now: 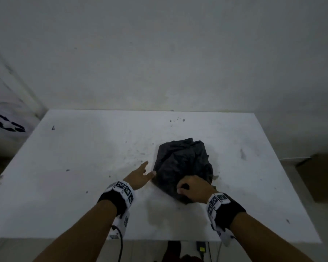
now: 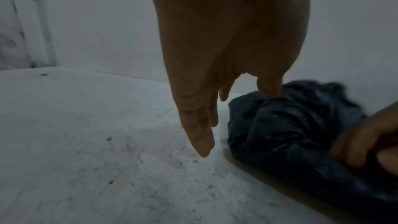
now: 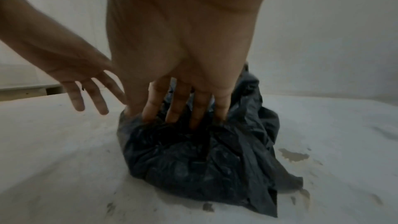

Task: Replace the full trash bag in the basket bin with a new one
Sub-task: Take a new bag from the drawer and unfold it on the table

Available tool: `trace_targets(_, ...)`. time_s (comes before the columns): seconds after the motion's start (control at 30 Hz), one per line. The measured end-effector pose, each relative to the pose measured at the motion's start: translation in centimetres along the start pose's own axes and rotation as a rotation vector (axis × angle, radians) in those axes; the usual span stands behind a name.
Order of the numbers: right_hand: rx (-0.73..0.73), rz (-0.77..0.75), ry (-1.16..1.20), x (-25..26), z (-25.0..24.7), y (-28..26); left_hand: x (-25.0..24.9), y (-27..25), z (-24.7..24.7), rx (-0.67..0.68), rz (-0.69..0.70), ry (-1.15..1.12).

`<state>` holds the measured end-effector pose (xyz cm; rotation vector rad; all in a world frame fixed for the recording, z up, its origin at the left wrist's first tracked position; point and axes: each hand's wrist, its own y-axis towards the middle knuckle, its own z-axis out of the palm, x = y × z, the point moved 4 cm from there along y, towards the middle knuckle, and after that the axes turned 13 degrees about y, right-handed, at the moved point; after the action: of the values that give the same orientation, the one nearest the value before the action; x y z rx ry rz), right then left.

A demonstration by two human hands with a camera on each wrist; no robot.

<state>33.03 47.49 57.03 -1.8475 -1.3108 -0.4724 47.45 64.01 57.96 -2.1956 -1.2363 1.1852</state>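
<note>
Nearest, the black trash bag (image 1: 183, 169) is grasped at its near end by the right hand (image 1: 192, 189), fingers curled into the plastic. Just beside its left edge the left hand (image 1: 140, 175) is held spread and empty, its thumb touching. The bag lies crumpled on the white table (image 1: 74, 167), long axis running away toward the wall. No basket bin is seen; most of the task is judged left.
</note>
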Motion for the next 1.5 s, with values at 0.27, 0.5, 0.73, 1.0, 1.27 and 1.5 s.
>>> trace_targets(0.27, -0.704, 0.193, 0.204, -3.1, -6.0, 2.1, -0.3, 4.7, 1.9, 0.051, -0.241, -0.352)
trace_targets(0.5, -0.483, 0.357, 0.387, -3.4, -6.1, 6.1, -2.3, 6.5, 2.0, 0.15, -0.379, -0.642)
trace_targets(0.73, -0.799, -0.394, 0.243, 1.7, -12.1, 6.2, -3.0, 8.9, -3.6, -0.154, -0.256, -1.054)
trace_targets(1.0, -0.112, -0.262, -0.465, -5.0, -3.8, 3.1, 0.9, 9.6, -3.4, -0.236, -0.294, -1.014)
trace_targets(1.27, -0.373, -0.02, -0.242, -2.8, -4.8, 4.7, 0.5, 9.0, -1.0, -0.143, -0.27, -0.916)
trace_targets(1.5, -0.579, 0.053, 0.158, -1.2, -6.3, 5.9, 2.1, 10.9, 0.2, -0.317, -0.247, -0.797)
